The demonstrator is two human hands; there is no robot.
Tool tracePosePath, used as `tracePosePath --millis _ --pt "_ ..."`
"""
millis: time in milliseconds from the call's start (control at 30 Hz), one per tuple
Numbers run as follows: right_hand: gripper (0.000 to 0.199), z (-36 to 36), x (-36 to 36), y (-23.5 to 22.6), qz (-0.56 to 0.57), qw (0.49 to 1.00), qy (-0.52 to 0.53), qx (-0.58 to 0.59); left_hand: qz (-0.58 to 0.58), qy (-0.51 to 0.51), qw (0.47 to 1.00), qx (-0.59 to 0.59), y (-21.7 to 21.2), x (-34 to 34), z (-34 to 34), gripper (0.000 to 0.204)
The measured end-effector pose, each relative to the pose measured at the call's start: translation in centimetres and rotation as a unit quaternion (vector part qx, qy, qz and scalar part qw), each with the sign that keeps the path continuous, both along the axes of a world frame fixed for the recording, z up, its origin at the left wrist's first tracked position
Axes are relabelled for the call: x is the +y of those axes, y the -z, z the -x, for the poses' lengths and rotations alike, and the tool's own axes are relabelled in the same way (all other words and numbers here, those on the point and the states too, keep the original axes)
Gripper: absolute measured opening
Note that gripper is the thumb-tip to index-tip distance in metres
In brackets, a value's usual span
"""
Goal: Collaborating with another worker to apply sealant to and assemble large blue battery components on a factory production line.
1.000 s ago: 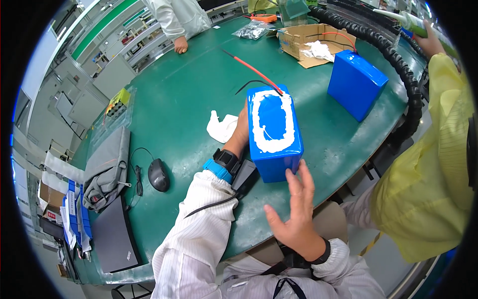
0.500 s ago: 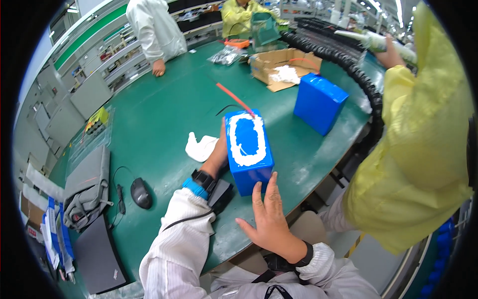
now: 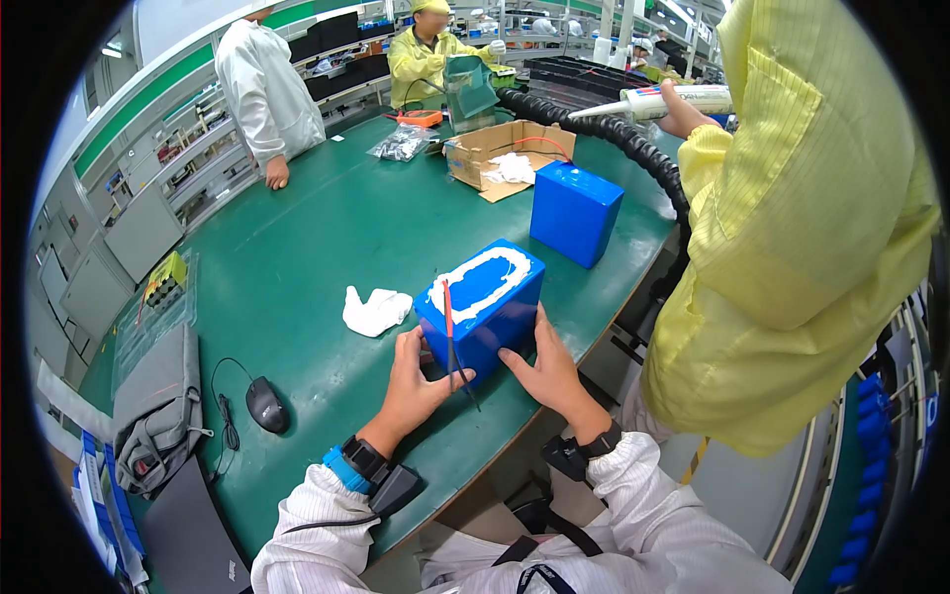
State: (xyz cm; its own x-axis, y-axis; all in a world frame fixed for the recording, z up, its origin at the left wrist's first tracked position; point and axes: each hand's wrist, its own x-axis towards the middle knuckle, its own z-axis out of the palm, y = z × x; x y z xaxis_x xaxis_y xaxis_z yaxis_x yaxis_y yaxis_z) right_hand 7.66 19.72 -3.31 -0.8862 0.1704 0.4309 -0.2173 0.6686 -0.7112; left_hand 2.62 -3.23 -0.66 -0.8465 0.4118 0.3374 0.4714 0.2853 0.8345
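Note:
A blue shrink-wrapped battery pack [image 3: 482,337] stands on the green table in front of me, with a thick loop of white paste [image 3: 510,259] on its top. A red and black lead [image 3: 449,322] hangs down its near face. My left hand [image 3: 414,384] grips the near left corner, thumb on the near face beside the lead. On the other side my right hand [image 3: 550,374] holds the pack, thumb against the near face and fingers along the right side. Parts of the left fingers are hidden behind the pack.
A second blue pack [image 3: 577,215] stands farther right, before an open cardboard box [image 3: 473,161]. Crumpled white tissue [image 3: 376,311], a mouse [image 3: 266,405] and a grey bag [image 3: 158,406] lie leftward. A co-worker in yellow [image 3: 782,247] holds a sealant tube [image 3: 683,101] close on the right.
The pack has turned, bringing its lead from the far end to the near face. My right hand has come onto its right side; my left hand has moved to the near left corner.

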Motion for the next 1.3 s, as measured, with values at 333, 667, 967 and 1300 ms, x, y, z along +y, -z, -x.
tracePosePath --millis 333,667,967,1300 --pt "0.083 -1.5 -0.7 0.2 -0.141 0.987 0.053 0.058 -0.064 0.03 0.996 -0.061 0.9 0.5 -0.1 0.085" --pt "0.08 -1.5 -0.7 1.3 -0.19 0.975 0.077 0.084 -0.059 0.038 0.995 -0.071 0.0 0.4 -0.4 0.084" --pt "0.079 -1.4 -0.5 1.1 -0.186 0.975 0.079 0.088 -0.055 0.044 0.995 -0.075 0.4 0.7 0.0 0.085" --pt "0.079 -1.4 -0.8 1.2 -0.194 0.974 0.082 0.079 -0.097 0.054 0.99 -0.09 0.7 0.4 -0.3 0.089"
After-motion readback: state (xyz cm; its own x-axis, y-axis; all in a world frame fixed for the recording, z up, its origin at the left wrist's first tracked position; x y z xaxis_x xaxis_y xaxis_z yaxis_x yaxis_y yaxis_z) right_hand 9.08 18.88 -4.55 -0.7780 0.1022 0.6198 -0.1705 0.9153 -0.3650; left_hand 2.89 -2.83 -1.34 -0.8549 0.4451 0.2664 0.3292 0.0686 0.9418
